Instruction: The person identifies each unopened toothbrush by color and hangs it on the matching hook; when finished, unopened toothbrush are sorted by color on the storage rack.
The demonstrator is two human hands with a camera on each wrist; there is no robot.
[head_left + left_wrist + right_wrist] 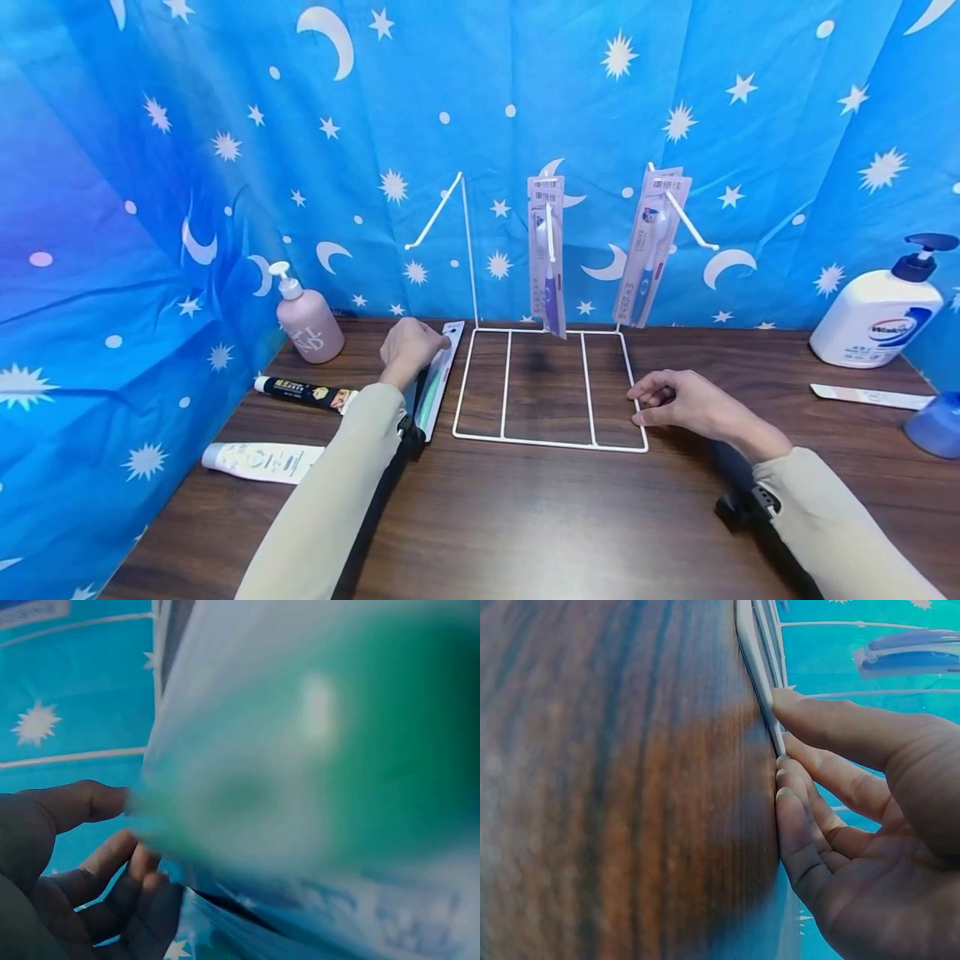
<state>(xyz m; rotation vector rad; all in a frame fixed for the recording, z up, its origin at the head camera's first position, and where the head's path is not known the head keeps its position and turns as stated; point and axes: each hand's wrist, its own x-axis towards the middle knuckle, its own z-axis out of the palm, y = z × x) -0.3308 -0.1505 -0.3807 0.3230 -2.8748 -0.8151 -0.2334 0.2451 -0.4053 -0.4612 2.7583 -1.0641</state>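
In the head view my left hand (411, 350) pinches the edge of a packaged green toothbrush (432, 396), left of a white wire display rack (551, 444). The toothbrush pack (247, 787) fills much of the left wrist view, blurred, with thumb and fingers at its edge. My right hand (686, 408) holds the right side of the rack's base, thumb and fingertips on the wire (759, 667) close to the tabletop. Packaged purple toothbrushes (551, 292) hang on the rack's middle hook, and packaged blue toothbrushes (651, 250) on its right hook. The left hook (435, 212) carries nothing.
A pink pump bottle (311, 325), a black toothpaste tube (300, 392) and a white tube (262, 461) are at the left. On the right are a white pump bottle (873, 321), a flat pale strip (870, 396) and a blue cup-like object (937, 425). A star-patterned curtain (480, 83) stands behind.
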